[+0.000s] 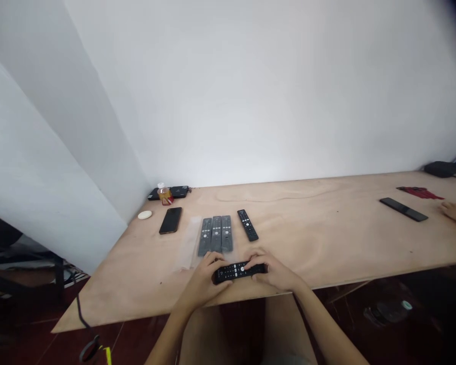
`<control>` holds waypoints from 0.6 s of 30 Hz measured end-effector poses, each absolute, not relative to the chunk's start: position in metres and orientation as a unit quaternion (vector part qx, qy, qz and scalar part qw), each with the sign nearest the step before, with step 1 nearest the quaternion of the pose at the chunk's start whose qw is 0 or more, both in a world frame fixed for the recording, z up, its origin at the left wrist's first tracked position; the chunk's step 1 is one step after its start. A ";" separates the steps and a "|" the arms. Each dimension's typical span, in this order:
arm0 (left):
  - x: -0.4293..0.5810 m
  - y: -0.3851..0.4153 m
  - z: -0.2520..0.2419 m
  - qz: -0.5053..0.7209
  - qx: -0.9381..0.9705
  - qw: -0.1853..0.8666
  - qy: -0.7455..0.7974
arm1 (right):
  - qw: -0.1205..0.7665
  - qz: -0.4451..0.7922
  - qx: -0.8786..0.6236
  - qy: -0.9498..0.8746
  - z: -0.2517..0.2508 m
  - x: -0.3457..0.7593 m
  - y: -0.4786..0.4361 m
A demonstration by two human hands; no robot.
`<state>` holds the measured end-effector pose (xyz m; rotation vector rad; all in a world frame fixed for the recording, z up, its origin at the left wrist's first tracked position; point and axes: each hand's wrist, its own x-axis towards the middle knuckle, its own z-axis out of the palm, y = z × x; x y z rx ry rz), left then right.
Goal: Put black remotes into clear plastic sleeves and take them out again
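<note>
The left hand and right hand pinch a black remote control, one grip per end; three greyish remotes lie just beyond.

Held long blk plastic remote w/ white btns looks smooth, matt. Loose blk plastic remote, white btns: same finish. Three greyish bagged remotes: plastic under thin, hazy film. Flat translucent plastic sheet: slight sheen. Pale tan wood tabletop: smooth, matt, faint grain. Rect. blk phone: smooth, glassy. Clear amber-filled bottle: shiny plastic. White wall: smooth, matt.
</note>
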<state>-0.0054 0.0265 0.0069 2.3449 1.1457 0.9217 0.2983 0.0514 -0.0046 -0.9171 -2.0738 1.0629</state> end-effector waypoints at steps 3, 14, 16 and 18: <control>-0.004 0.026 0.008 0.326 0.830 0.191 0.410 | 0.318 0.400 -0.356 -0.782 -0.002 0.298 0.048; -0.006 0.027 -0.001 0.319 0.818 0.207 0.433 | 0.363 0.397 -0.370 -0.757 -0.006 0.291 0.045; -0.005 0.028 0.000 0.325 0.805 0.224 0.443 | 0.373 0.401 -0.382 -0.744 -0.009 0.289 0.045; -0.003 0.028 0.002 0.328 0.791 0.254 0.450 | 0.381 0.404 -0.397 -0.731 -0.011 0.288 0.045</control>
